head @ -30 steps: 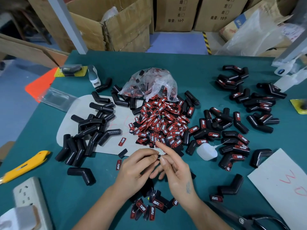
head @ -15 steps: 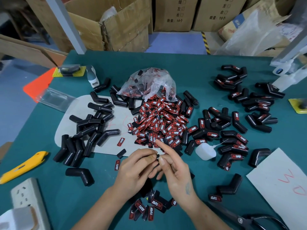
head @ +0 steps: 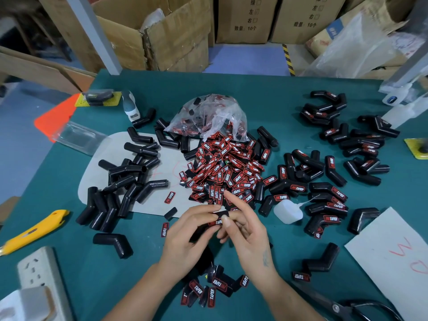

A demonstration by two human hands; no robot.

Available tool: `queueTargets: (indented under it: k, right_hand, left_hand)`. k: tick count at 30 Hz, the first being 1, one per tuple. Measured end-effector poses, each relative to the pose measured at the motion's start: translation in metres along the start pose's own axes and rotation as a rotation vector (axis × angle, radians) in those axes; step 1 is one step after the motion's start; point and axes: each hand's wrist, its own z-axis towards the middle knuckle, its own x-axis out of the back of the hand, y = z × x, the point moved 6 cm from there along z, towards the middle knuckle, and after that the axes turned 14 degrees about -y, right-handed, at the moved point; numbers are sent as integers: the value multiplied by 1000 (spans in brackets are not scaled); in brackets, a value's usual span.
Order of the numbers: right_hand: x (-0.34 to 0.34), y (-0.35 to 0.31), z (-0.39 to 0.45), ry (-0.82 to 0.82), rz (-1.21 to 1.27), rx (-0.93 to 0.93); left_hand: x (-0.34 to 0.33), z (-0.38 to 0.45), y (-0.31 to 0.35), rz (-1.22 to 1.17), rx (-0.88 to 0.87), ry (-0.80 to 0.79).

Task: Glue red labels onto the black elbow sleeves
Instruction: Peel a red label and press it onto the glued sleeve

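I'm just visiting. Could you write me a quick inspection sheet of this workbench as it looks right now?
Surface: green table, partly covered by grey sheet.
Job's things: label pile at centre; unlabelled sleeves on the left, labelled sleeves on the right; glue bottle lying down.
Clutter: yellow knife, scissors, plastic bag.
Grippers: left hand and right hand together hold one sleeve.
Cables: nothing seen; power strip only.
Surroundings: cardboard boxes.

Black elbow sleeve (head: 221,214) — red label (head: 214,222) — held aloft.
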Motion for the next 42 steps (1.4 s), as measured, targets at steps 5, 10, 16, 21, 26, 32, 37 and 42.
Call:
queueTargets:
  k: [5, 10, 16, 21, 26, 32, 37, 42]
  right_hand:
    - [4, -2, 0, 54, 48, -33]
    - [3, -3, 1, 49, 14, -67]
    - [5, -2, 1, 80, -37, -102]
    - [5, -4, 1, 79, 11, -66]
    - [4, -3, 3, 34, 37, -108]
    - [-1, -6, 2, -60, -39, -121]
    - [2, -5, -1, -15, 1, -90]
    - [3, -2, -2, -1, 10, -78]
  left_hand:
    - [5, 3, 1, -87, 67, 47]
    - [7, 5, -5, -211, 177, 50]
    - [4, 5, -11, -315, 247, 23]
    - [4, 3, -13, -331, 287, 33]
    - [6, 3, -10, -292, 275, 35]
    - [4, 4, -13, -292, 293, 14]
    - [2, 5, -8, -225, 235, 22]
    - [3, 5, -4, -177, 187, 44]
